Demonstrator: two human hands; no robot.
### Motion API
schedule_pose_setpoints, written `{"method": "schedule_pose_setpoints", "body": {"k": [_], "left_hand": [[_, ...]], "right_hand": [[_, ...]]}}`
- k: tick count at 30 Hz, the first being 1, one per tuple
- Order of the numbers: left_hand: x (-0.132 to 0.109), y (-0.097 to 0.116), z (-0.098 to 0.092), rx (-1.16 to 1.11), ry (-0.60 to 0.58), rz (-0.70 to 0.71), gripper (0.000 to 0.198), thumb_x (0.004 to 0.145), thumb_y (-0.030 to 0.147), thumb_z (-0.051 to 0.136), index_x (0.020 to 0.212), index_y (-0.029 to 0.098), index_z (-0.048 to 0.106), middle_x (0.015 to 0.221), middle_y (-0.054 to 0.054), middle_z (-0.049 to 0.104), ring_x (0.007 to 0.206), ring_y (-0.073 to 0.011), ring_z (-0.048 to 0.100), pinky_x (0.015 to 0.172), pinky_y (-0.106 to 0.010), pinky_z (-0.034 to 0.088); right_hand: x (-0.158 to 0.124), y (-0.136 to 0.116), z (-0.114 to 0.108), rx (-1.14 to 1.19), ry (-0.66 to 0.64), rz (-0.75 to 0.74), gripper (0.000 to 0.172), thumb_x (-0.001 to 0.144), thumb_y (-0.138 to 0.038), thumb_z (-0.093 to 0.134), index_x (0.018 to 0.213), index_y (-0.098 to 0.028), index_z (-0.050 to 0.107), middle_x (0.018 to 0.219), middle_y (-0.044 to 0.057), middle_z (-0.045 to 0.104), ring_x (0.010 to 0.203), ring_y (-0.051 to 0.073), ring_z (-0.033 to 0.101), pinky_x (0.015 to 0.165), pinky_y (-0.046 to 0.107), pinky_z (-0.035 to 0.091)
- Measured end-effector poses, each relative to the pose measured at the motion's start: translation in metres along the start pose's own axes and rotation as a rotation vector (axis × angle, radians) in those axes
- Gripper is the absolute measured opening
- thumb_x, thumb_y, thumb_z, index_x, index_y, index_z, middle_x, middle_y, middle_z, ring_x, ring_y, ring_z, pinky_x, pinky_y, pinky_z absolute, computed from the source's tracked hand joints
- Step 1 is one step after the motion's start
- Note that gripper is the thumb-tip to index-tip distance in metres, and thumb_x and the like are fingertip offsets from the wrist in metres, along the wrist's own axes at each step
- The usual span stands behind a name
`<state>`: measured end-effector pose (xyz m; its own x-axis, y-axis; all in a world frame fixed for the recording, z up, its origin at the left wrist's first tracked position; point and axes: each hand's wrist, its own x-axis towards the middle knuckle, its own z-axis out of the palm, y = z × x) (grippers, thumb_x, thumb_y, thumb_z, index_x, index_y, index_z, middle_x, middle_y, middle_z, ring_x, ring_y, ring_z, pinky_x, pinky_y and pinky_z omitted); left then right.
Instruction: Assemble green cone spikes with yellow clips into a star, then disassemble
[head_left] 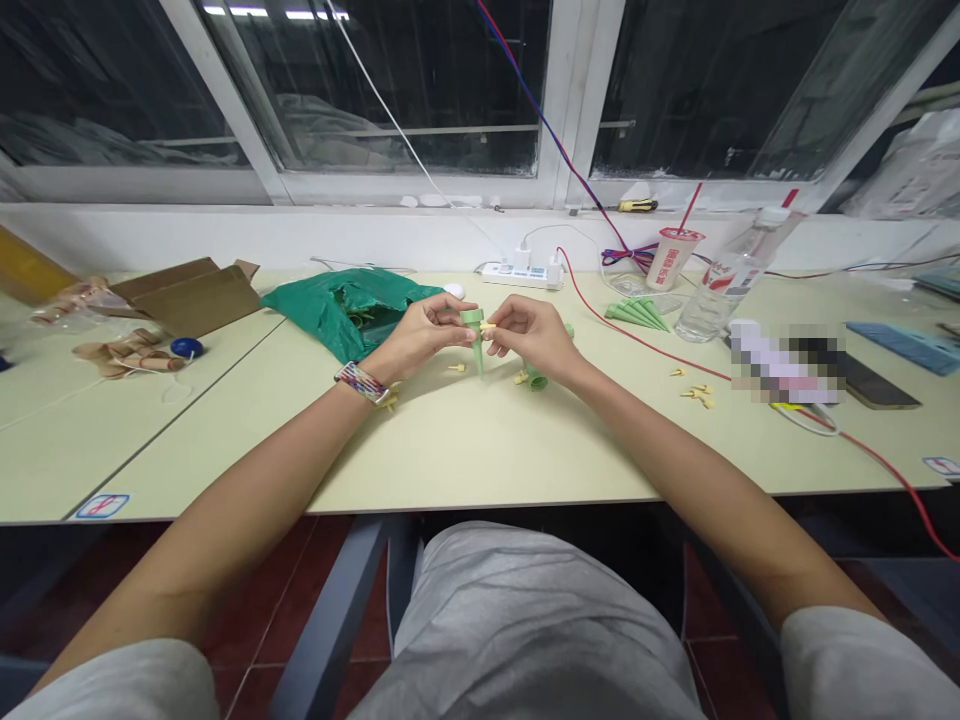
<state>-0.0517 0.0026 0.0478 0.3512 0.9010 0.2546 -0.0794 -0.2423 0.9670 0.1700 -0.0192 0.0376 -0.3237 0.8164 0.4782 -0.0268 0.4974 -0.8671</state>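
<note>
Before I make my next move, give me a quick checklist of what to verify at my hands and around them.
1. Green spike held: ok, the left hand grips its upper part, tip downward.
2. Yellow piece held: ok, pinched in the fingertips of the right hand, against the spike's side.
3. Yellow piece fully seated: cannot tell, the fingers hide the contact.
4. Loose yellow pieces gathered: not ok, they lie at several spots on the table.
5. Red cable clear of both hands: ok, it runs apart, beyond the right forearm.
</note>
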Motion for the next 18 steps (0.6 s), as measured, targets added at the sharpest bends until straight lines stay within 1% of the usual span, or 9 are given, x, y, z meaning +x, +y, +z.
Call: {"method": "schedule_pose_setpoints", "body": {"k": [2, 3, 5, 8, 10, 12, 14, 16, 18], "left_hand": [[0.005, 0.003, -0.014, -0.016, 0.015, 0.027, 0.053, 0.058, 0.027, 0.104, 0.104, 0.018, 0.077, 0.08, -0.004, 0.076, 0.076, -0.0191, 0.073, 0.079, -0.035, 0.063], [0.007, 0.004, -0.021, -0.048, 0.046, 0.057, 0.051, 0.059, 0.027, 0.103, 0.103, 0.019, 0.077, 0.086, -0.004, 0.077, 0.08, -0.0196, 0.074, 0.081, -0.035, 0.063], [0.012, 0.007, -0.032, -0.103, 0.111, 0.091, 0.047, 0.062, 0.026, 0.1, 0.101, 0.022, 0.075, 0.087, -0.003, 0.076, 0.084, -0.0202, 0.074, 0.085, -0.037, 0.064], [0.017, 0.006, -0.041, -0.165, 0.185, 0.096, 0.043, 0.064, 0.025, 0.097, 0.099, 0.022, 0.074, 0.088, -0.003, 0.074, 0.084, -0.0187, 0.073, 0.089, -0.037, 0.063], [0.019, 0.004, -0.043, -0.182, 0.209, 0.081, 0.04, 0.064, 0.023, 0.095, 0.099, 0.02, 0.074, 0.09, -0.004, 0.073, 0.084, -0.0179, 0.072, 0.09, -0.036, 0.062], [0.02, 0.001, -0.042, -0.183, 0.22, 0.066, 0.038, 0.065, 0.022, 0.092, 0.099, 0.018, 0.074, 0.091, -0.004, 0.073, 0.083, -0.0181, 0.072, 0.088, -0.036, 0.062], [0.02, -0.001, -0.039, -0.18, 0.22, 0.053, 0.037, 0.066, 0.022, 0.091, 0.098, 0.018, 0.074, 0.091, -0.005, 0.073, 0.082, -0.0181, 0.071, 0.086, -0.035, 0.061], [0.019, -0.002, -0.036, -0.172, 0.207, 0.043, 0.038, 0.065, 0.023, 0.093, 0.098, 0.018, 0.074, 0.09, -0.005, 0.073, 0.081, -0.0176, 0.07, 0.086, -0.035, 0.061], [0.017, -0.003, -0.031, -0.152, 0.179, 0.044, 0.037, 0.065, 0.024, 0.094, 0.096, 0.017, 0.075, 0.092, -0.005, 0.074, 0.083, -0.0174, 0.07, 0.087, -0.034, 0.059]], "right_hand": [[0.001, 0.006, 0.004, -0.076, 0.017, 0.021, 0.031, 0.088, -0.047, 0.078, 0.1, -0.022, 0.065, 0.08, -0.001, 0.075, 0.069, 0.017, 0.074, 0.066, 0.03, 0.059], [0.001, 0.009, 0.007, -0.156, 0.031, 0.027, 0.028, 0.092, -0.046, 0.074, 0.106, -0.023, 0.065, 0.084, 0.0, 0.075, 0.071, 0.017, 0.073, 0.068, 0.03, 0.058], [0.001, 0.014, 0.014, -0.412, 0.019, 0.02, 0.02, 0.098, -0.038, 0.066, 0.11, -0.022, 0.067, 0.092, 0.002, 0.076, 0.079, 0.018, 0.071, 0.078, 0.033, 0.057], [-0.001, 0.018, 0.029, -0.837, -0.14, -0.019, 0.013, 0.098, -0.026, 0.066, 0.104, -0.018, 0.074, 0.106, 0.012, 0.075, 0.104, 0.028, 0.067, 0.091, 0.041, 0.053], [-0.002, 0.02, 0.039, -0.994, -0.243, -0.051, 0.015, 0.098, -0.023, 0.064, 0.101, -0.017, 0.078, 0.11, 0.016, 0.074, 0.112, 0.033, 0.062, 0.094, 0.044, 0.051], [-0.003, 0.021, 0.045, -1.05, -0.303, -0.081, 0.018, 0.1, -0.02, 0.061, 0.1, -0.017, 0.079, 0.11, 0.017, 0.073, 0.112, 0.034, 0.06, 0.094, 0.044, 0.05], [-0.003, 0.023, 0.046, -1.057, -0.32, -0.105, 0.019, 0.1, -0.017, 0.059, 0.099, -0.018, 0.078, 0.109, 0.016, 0.073, 0.111, 0.033, 0.06, 0.092, 0.043, 0.05], [-0.002, 0.023, 0.041, -1.033, -0.283, -0.112, 0.018, 0.098, -0.014, 0.059, 0.101, -0.019, 0.075, 0.109, 0.014, 0.073, 0.109, 0.03, 0.061, 0.087, 0.04, 0.049], [-0.001, 0.021, 0.031, -0.985, -0.183, -0.106, 0.016, 0.095, -0.014, 0.06, 0.103, -0.021, 0.072, 0.107, 0.01, 0.073, 0.104, 0.028, 0.064, 0.083, 0.037, 0.048]]}}
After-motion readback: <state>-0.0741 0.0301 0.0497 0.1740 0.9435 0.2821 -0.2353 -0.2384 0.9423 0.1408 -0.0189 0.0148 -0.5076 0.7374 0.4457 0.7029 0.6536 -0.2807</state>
